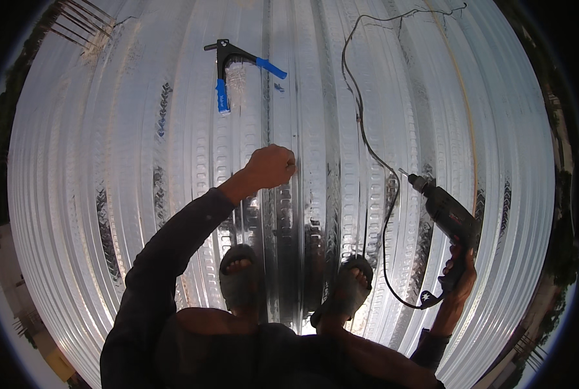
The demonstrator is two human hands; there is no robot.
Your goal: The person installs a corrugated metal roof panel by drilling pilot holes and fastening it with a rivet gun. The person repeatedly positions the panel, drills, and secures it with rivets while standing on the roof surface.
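Note:
My right hand (461, 267) is wrapped round the handle of a dark corded power drill (453, 214), held off to the right with its bit pointing up and to the left. My left hand (271, 167) is closed over the ribbed metal sheeting (315, 123), in front of my feet; what its fingers hold, if anything, is hidden. Beyond it lies a hand riveter (223, 65) with a black body and blue grips, spread open on the sheeting. Between its handles sits a clear plastic packet (236, 84) whose contents I cannot make out.
The drill's black cord (365, 133) loops down from the far right across the ribs. An orange line (461, 81) runs along the right side. Thin bars (75, 26) stick up at the far left. My sandalled feet (239, 279) stand on the sheeting.

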